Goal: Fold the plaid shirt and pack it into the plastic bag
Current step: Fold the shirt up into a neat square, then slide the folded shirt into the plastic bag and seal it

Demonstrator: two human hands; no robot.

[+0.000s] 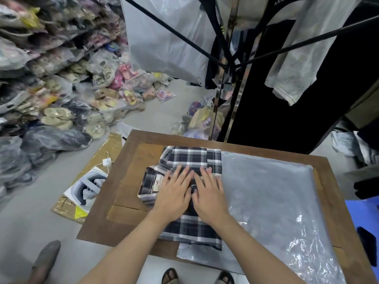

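A stockroom of a clothing and footwear business is shown: bagged shoes (pixel 61 78) are heaped against the wall, garments (pixel 297 64) are hung on a rack, and a wooden counter (pixel 131 160) is set for packing.

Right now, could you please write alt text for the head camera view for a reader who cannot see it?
Two bare hands, left hand and right hand, press flat on a folded plaid shirt on a wooden table. A clear plastic bag lies flat beside the shirt on its right. Bagged shoes pile up on the floor behind.
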